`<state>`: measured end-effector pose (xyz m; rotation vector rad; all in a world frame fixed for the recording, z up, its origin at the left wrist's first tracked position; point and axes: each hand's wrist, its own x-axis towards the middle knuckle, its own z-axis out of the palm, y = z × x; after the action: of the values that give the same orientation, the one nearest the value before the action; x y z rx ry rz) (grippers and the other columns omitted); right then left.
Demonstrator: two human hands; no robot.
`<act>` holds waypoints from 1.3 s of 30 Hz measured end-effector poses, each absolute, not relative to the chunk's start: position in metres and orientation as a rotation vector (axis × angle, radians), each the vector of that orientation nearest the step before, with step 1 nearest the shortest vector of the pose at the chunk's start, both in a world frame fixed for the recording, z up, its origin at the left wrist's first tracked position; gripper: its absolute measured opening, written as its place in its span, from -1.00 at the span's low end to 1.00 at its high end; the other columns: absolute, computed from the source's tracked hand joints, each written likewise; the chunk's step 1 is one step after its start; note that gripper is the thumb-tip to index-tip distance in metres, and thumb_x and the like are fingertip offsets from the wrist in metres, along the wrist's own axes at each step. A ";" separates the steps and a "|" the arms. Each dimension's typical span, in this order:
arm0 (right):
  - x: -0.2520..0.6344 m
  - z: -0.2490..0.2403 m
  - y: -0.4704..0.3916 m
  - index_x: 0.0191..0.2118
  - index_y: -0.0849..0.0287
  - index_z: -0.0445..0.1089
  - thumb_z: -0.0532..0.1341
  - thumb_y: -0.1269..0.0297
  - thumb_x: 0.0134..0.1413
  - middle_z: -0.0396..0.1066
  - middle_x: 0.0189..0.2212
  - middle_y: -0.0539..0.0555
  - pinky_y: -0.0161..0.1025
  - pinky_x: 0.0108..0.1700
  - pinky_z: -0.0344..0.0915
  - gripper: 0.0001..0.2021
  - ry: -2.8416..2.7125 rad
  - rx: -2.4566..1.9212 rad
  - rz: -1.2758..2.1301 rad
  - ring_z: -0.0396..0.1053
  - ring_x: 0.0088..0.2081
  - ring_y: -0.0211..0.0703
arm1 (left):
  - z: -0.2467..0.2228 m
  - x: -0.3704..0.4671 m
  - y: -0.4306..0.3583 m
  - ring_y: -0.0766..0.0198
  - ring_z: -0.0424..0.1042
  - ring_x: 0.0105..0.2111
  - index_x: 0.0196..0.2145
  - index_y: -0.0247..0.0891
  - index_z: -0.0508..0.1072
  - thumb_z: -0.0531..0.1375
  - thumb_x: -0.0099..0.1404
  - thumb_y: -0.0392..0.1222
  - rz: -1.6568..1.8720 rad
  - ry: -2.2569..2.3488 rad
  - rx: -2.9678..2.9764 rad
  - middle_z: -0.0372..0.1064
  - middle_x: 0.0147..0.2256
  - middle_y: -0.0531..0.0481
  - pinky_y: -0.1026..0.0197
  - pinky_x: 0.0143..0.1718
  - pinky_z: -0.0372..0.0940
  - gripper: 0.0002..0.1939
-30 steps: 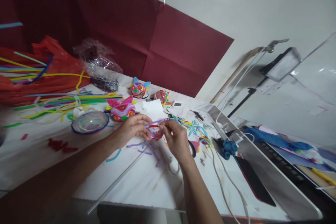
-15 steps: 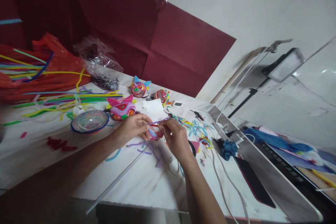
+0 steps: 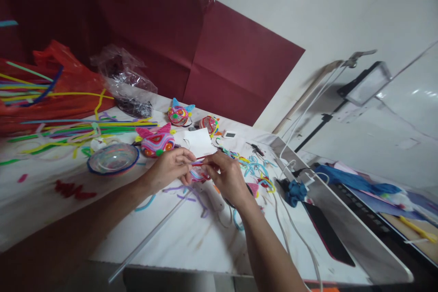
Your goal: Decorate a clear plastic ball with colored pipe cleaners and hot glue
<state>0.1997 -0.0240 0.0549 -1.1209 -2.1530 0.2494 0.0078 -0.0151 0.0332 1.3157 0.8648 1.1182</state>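
Observation:
Near the middle of the table, my left hand (image 3: 174, 166) pinches the left side of a small rounded piece (image 3: 197, 174) with red, white and purple strips. My right hand (image 3: 222, 175) closes its fingers at the piece's right side, on a thin red strip (image 3: 201, 159). Both hands partly cover the piece. Just behind my left hand sits a pink-eared animal mask (image 3: 158, 141). Purple fuzzy strips (image 3: 201, 200) lie below the hands, beside a clear rod (image 3: 150, 235) and a white tool (image 3: 212, 197).
A clear bowl with a blue rim (image 3: 113, 159) stands left, with red pieces (image 3: 73, 190) nearer. Colourful strips and a red bag (image 3: 68, 82) fill the back left. Two more masks (image 3: 178, 114) stand behind. Tangled strips, cables and a black phone (image 3: 328, 233) lie right.
My right hand has shifted slightly and turned over the piece, and the red strip now shows between my hands. The whole view has drifted a little left.

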 end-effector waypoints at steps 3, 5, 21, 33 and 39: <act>0.201 0.058 -0.022 -0.24 0.07 0.45 0.21 0.35 0.18 0.49 -0.44 0.00 -0.26 -0.30 0.33 -0.92 -2.085 -1.157 0.381 0.44 -0.39 -0.14 | 0.033 0.008 -0.015 0.29 0.43 -0.64 -0.28 -0.28 0.35 0.27 0.05 -0.31 1.111 0.849 1.333 0.40 -0.58 0.13 0.26 -0.58 0.36 -0.75; 0.202 0.060 -0.021 -0.18 0.12 0.46 0.22 0.36 0.15 0.50 -0.45 0.01 -0.28 -0.34 0.31 -0.87 -2.073 -1.160 0.406 0.43 -0.43 -0.17 | 0.033 0.007 -0.015 0.29 0.44 -0.65 -0.27 -0.27 0.34 0.26 0.04 -0.31 1.110 0.842 1.343 0.41 -0.58 0.13 0.25 -0.59 0.36 -0.74; 0.206 0.063 -0.013 -0.30 0.20 0.56 0.22 0.54 -0.05 0.41 -0.59 -0.06 -0.37 -0.45 0.18 -0.79 -2.026 -1.343 0.551 0.31 -0.52 -0.28 | 0.030 0.008 -0.013 0.29 0.43 -0.69 -0.27 -0.18 0.25 0.29 0.01 -0.29 1.122 0.820 1.380 0.41 -0.55 0.16 0.29 -0.69 0.32 -0.66; 0.204 0.084 -0.009 -0.29 0.21 0.57 0.28 0.60 0.06 0.46 -0.26 0.11 -0.24 -0.11 0.28 -0.82 -2.394 -1.250 0.323 0.39 -0.21 -0.16 | 0.025 0.004 -0.007 0.24 0.44 -0.67 -0.21 -0.16 0.24 0.31 0.02 -0.23 1.081 0.820 1.403 0.42 -0.52 0.14 0.25 -0.66 0.31 -0.60; 0.201 0.084 -0.008 -0.34 0.18 0.46 0.24 0.61 0.07 0.49 -0.29 0.08 -0.14 -0.04 0.23 -0.83 -2.590 -1.267 0.289 0.36 -0.17 -0.07 | 0.028 -0.001 -0.007 0.34 0.30 -0.74 -0.27 -0.19 0.47 0.29 -0.04 -0.29 0.995 0.918 1.494 0.51 -0.50 0.07 0.31 -0.72 0.13 -0.70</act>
<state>0.2008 -0.0080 0.0841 -1.2675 -2.5896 0.2887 -0.0010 -0.0068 0.0279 1.4939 0.9181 0.9955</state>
